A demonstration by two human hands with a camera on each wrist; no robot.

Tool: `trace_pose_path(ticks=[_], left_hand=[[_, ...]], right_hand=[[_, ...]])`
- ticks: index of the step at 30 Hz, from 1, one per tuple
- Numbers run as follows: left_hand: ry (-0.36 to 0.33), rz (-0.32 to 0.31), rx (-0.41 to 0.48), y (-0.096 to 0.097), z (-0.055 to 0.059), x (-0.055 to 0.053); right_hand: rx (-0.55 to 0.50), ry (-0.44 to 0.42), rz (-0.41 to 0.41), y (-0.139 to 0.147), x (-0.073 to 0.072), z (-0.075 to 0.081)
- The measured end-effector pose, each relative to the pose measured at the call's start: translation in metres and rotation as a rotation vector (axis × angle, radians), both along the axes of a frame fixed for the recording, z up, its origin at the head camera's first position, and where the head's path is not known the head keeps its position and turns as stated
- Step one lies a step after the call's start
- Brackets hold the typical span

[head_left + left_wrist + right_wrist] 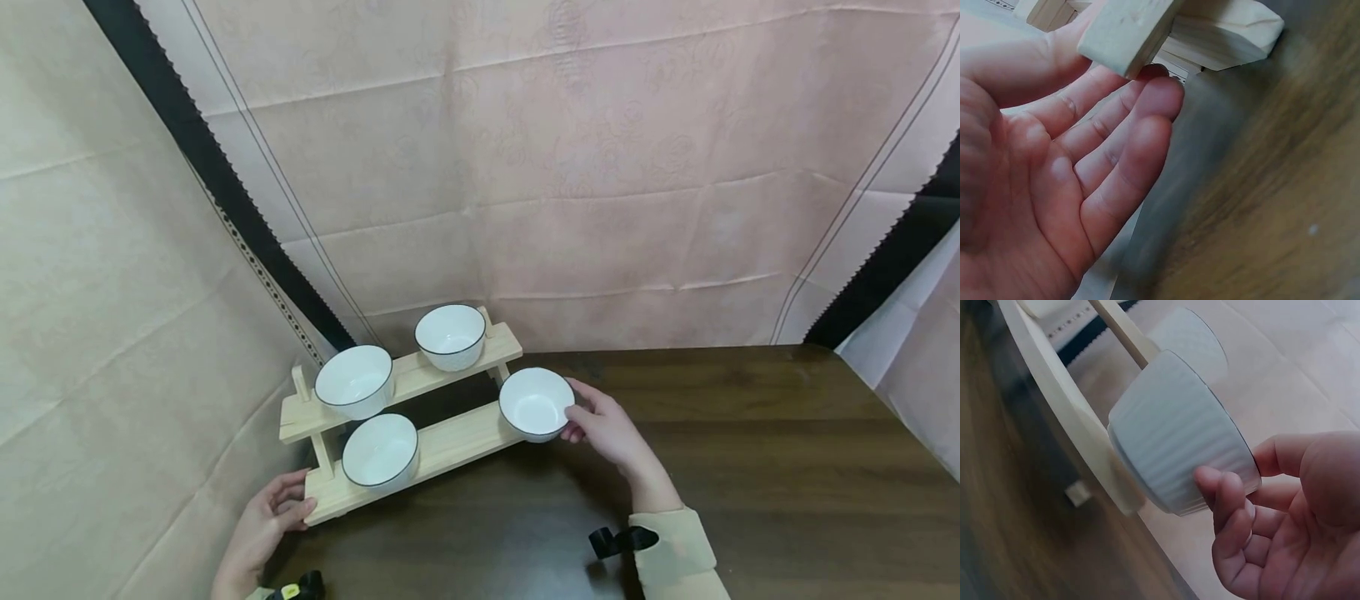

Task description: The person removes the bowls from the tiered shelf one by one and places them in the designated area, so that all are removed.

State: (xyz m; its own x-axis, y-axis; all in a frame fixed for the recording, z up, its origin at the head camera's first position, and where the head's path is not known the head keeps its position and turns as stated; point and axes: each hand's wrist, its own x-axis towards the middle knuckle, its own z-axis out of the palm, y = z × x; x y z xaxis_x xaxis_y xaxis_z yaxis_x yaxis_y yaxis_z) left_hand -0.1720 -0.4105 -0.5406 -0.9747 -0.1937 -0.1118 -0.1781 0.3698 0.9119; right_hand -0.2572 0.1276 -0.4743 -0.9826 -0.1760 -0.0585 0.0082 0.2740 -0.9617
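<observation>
A two-tier light wooden rack [459, 439] stands at an angle on the table, with white dark-rimmed bowls on both boards. At the lower board's left end, my left hand [264, 523] pinches the wood [1132, 37] between thumb and fingers. My right hand [606, 425] holds the rim and ribbed side of a white bowl [534, 403] at the lower board's right end. In the right wrist view this bowl [1179, 434] is close to the board; whether its base touches is unclear. Another bowl [380, 450] sits at the lower left, and two bowls [354, 379] [450, 333] occupy the upper board.
The dark brown wooden table [750, 467] extends to the right and front of the rack. Pale patterned cloth walls [570, 183] rise behind the table, and another cloth wall [135, 350] stands close to the rack's left end.
</observation>
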Motion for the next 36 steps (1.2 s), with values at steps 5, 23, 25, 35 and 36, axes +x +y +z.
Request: trace_pose_path(ticks=[5,23,25,35,36], left_hand=[[-0.034,0.003,-0.005,-0.001,0.002,-0.003],[-0.061,0.020,-0.030,-0.002,0.004,0.001],[-0.068,0.024,-0.032,-0.002,0.004,0.002],[-0.087,0.035,-0.044,0.001,0.003,-0.005],[-0.088,0.035,-0.045,0.001,0.003,-0.005]], right_hand=[[0.003,0.035,-0.026,0.017,-0.003,-0.005],[0.036,0.018,-0.165,0.039,-0.006,-0.022],[0.043,0.016,-0.174,0.039,-0.007,-0.023],[0.029,-0.022,-0.198,0.039,-0.013,-0.026],[0.026,-0.029,-0.198,0.039,-0.014,-0.027]])
